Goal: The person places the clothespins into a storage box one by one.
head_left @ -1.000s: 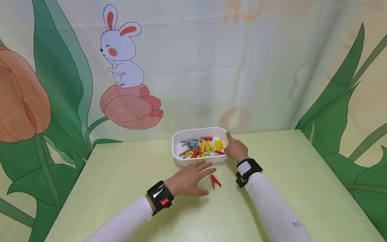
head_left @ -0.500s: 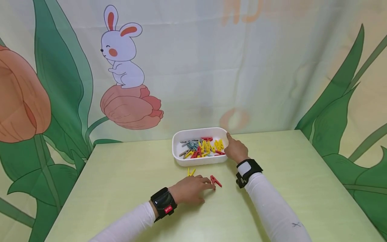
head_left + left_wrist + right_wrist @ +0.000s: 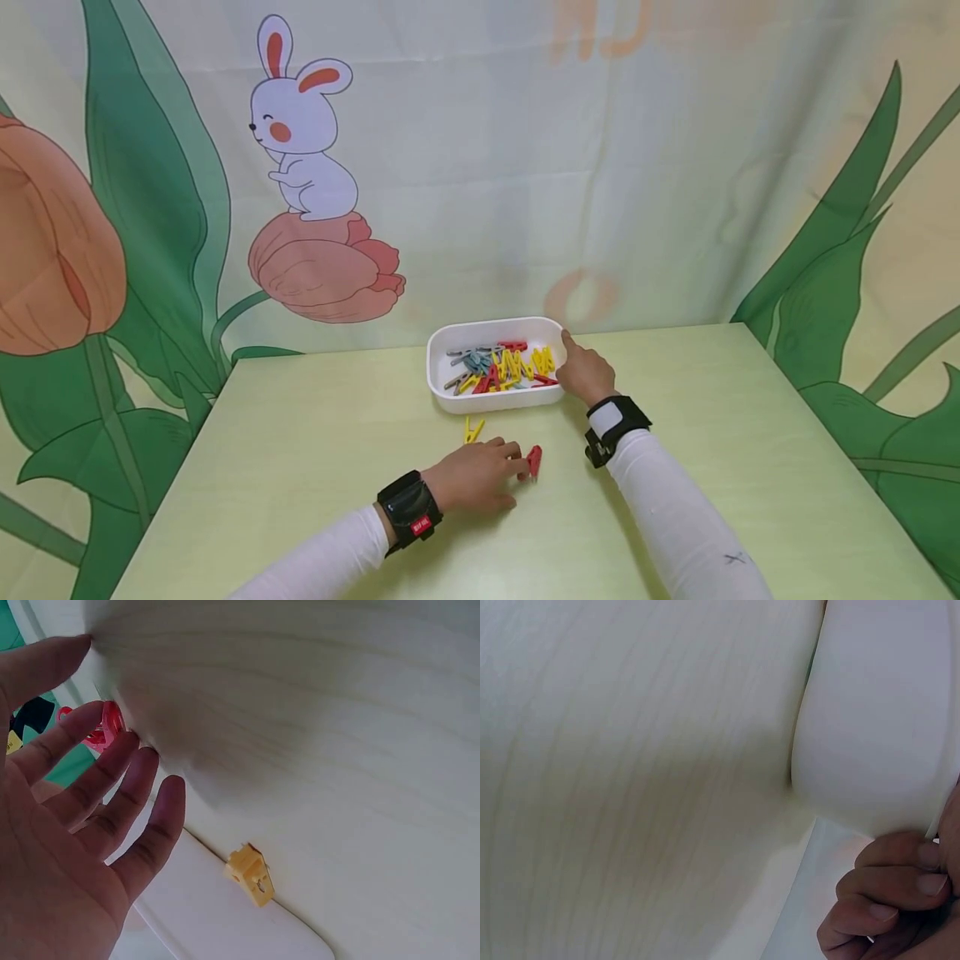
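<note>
In the head view my left hand [image 3: 476, 479] is low over the table, its fingertips at a red clothespin [image 3: 534, 462]. The left wrist view shows those fingers only slightly bent and the thumb well apart, with the red clothespin [image 3: 110, 726] beside the fingertips, not pinched. A yellow clothespin [image 3: 473, 429] lies on the table just beyond the left hand. My right hand [image 3: 587, 371] grips the right end of a white plastic tub [image 3: 495, 403], its fingers curled at the tub's corner in the right wrist view. Clothespins [image 3: 512, 364] in red, yellow and grey-blue lie inside it.
The pale green table [image 3: 315, 442] carries the tub near its back edge. Behind it hangs a printed curtain [image 3: 480, 167] with a rabbit and tulips.
My left hand has drawn back from the tub's front, uncovering the yellow clothespin. The red clothespin has turned and now points nearly straight toward me. My right hand stays on the tub.
</note>
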